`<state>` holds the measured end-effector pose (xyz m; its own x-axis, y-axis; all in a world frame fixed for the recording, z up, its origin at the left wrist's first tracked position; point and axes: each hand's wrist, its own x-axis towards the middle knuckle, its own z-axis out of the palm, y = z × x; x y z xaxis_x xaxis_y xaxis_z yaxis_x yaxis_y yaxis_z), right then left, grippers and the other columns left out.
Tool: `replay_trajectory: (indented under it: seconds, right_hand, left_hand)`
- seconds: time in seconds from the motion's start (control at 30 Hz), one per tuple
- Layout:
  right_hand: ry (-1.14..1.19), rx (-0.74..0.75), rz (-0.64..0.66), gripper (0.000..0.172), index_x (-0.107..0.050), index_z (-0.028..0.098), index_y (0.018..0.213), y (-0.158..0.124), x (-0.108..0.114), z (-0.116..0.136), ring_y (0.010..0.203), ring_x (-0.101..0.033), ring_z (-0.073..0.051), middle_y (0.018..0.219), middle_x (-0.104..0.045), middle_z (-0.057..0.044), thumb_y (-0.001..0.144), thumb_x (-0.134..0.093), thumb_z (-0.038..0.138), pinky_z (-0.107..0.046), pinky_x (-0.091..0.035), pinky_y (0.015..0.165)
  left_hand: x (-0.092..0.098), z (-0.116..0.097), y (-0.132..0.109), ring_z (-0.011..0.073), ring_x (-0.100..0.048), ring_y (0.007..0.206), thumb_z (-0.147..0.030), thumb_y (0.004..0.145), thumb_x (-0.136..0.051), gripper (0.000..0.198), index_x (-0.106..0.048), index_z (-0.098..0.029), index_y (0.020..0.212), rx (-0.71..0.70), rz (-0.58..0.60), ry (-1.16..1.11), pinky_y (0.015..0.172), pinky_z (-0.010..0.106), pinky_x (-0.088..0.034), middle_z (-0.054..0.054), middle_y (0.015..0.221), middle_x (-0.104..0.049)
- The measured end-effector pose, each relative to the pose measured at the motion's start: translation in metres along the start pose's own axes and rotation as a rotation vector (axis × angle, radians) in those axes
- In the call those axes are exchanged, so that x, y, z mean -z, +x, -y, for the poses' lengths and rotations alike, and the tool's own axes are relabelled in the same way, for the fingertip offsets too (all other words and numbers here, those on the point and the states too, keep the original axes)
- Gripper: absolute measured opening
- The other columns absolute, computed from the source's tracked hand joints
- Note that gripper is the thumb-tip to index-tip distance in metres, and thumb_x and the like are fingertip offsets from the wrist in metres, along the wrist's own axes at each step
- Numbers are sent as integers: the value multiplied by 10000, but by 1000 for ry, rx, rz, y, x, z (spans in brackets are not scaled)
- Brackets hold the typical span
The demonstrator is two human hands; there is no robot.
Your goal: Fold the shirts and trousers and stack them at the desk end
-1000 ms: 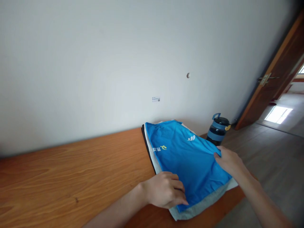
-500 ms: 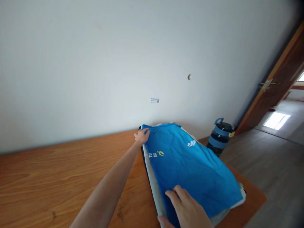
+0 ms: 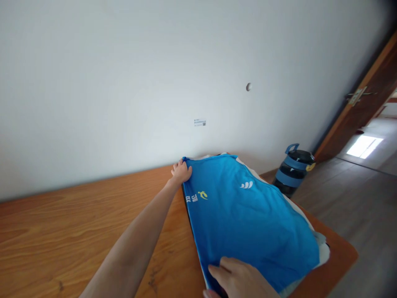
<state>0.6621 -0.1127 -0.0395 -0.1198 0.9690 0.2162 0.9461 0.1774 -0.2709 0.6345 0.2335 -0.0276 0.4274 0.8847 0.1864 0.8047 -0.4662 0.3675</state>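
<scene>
A blue shirt [image 3: 248, 219] with white and yellow prints lies spread over a stack of white and grey cloth [image 3: 322, 250] on the wooden table. At the far left corner of the shirt, my left hand [image 3: 181, 171] pinches the fabric, which bunches up beside the fingers. My right hand [image 3: 240, 279] is closed on the shirt's near left edge, fingers on top and thumb at the side, partly cut off by the bottom of the view. The shirt's left edge runs fairly straight between both hands and covers most of the cloth below.
Bare wood of the table [image 3: 93, 223] extends to the left. Behind it rises a white wall [image 3: 124, 82] with a small label [image 3: 200, 123] and a round hole [image 3: 248, 87]. A dark bottle with blue bands [image 3: 291, 169] stands past the shirt at right, near a brown door [image 3: 366, 99].
The shirt's left edge has been pulled left, covering most of the grey strip that showed beside it. My left hand has closed on the corner. The view has shifted slightly.
</scene>
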Motion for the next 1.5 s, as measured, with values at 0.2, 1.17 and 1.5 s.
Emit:
replay_trajectory:
  seconds: [0.2, 1.17, 1.5]
  right_hand:
    - [-46, -235, -224, 402, -698, 244, 1274, 28, 16, -18, 1171, -675, -280, 1298, -698, -125, 1042, -419, 417, -440, -543, 970]
    - [-325, -790, 24, 667, -412, 232, 1573, 73, -8, -128, 1503, -323, -399, 1633, -370, -187, 1013, -249, 555, -650, -263, 1158]
    - [-304, -527, -5, 599, -577, 245, 1449, 101, -36, -119, 1418, -459, -383, 1521, -536, -166, 957, -353, 501, -637, -358, 1100]
  left_hand:
    - [-20, -32, -55, 354, -246, 1537, -401, 1008, -464, 550, -449, -199, 1520, -408, -15, 56, 1227, 529, -264, 119, 1704, -226]
    - [-14, -17, -300, 302, -393, 1492, -464, 1036, -461, 484, -504, -289, 1485, -1157, 12, 8, 1235, 526, -312, 41, 1621, -415]
    - [100, 168, -291, 265, -550, 1341, -352, 977, -490, 443, -531, -226, 1401, -667, 75, -35, 1126, 426, -448, 109, 1567, -491]
